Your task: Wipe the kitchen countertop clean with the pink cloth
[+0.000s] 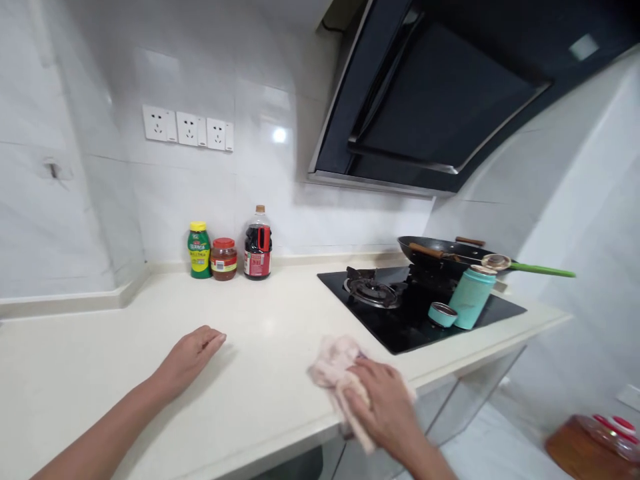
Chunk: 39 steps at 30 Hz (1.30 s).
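A crumpled, pale pink cloth [334, 365] lies on the cream countertop [273, 383], one end past the front edge.

Right hand [387, 400] on cloth [334, 363] — counter [270, 380], hob [397, 330]

Open table [270, 327] stretches between the left hand [193, 360] and the cloth [336, 365] beneath the right hand [385, 400]; a dark bottle [258, 247], jar [223, 259] and green bottle [199, 252] stand along the wall [200, 190], while a flask [473, 298], cup [443, 316] and pan [463, 250] crowd the stove [393, 332] below a hood [445, 100].
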Tool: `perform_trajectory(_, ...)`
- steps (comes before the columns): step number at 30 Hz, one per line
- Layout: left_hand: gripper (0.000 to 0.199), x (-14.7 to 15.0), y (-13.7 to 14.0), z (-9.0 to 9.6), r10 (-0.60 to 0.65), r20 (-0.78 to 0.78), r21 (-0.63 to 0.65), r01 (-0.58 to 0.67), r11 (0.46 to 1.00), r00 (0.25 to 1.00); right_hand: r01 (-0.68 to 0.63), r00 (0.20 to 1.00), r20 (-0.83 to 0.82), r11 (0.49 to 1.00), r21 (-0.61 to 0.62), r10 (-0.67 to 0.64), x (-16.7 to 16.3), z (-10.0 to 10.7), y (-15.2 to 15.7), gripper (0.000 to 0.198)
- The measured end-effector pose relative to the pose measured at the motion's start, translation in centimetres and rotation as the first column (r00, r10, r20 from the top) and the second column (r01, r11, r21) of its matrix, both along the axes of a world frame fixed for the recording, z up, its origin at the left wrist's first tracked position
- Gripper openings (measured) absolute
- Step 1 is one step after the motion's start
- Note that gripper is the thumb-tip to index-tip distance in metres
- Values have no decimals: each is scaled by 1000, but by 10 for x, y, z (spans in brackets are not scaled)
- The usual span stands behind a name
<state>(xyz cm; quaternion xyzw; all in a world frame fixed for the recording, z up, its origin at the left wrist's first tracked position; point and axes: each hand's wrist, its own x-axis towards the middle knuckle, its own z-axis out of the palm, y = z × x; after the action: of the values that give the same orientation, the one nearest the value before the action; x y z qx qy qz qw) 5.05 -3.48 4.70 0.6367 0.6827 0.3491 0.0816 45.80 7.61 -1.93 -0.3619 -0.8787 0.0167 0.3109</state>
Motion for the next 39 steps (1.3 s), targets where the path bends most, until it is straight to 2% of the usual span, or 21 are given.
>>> perform_trajectory(3,48,-2,3,-2,2,10,-30,-2,1000,1000,189,978,-102,981,46,-183,65,-24,44,36)
perform_trajectory(7,50,-8,6,-4,13,27,-71,-11,997,1000,220,970,-116,975,42,-214,107,-39,75,39)
perform_trajectory(11,52,-11,7,-4,39,20,-92,-37,995,999,271,961,-77,958,91,-265,128,-42,89,37)
perform_trajectory(14,52,-10,7,-2,32,2,-105,-31,994,999,447,890,-119,894,27,-441,156,-44,106,44)
perform_trajectory(16,52,-8,8,-1,22,-3,-114,-22,993,1000,506,852,-139,862,-38,-506,177,-43,121,53)
perform_trajectory(20,52,-5,9,-2,17,6,-135,-16,991,1000,464,874,-108,879,-106,-474,202,-28,146,67)
perform_trajectory(27,49,-11,11,-8,15,20,-147,-12,989,1000,568,815,-54,813,-127,-577,196,1,175,55)
perform_trajectory(33,45,-12,15,-11,-9,-13,-166,7,986,1000,648,762,69,754,-112,-644,169,11,191,55)
perform_trajectory(36,43,-9,18,-13,-33,-49,-163,25,986,998,678,734,121,728,-101,-668,148,11,186,58)
perform_trajectory(39,42,-8,21,-16,-62,-66,-157,51,986,996,684,727,138,726,-65,-673,125,9,161,58)
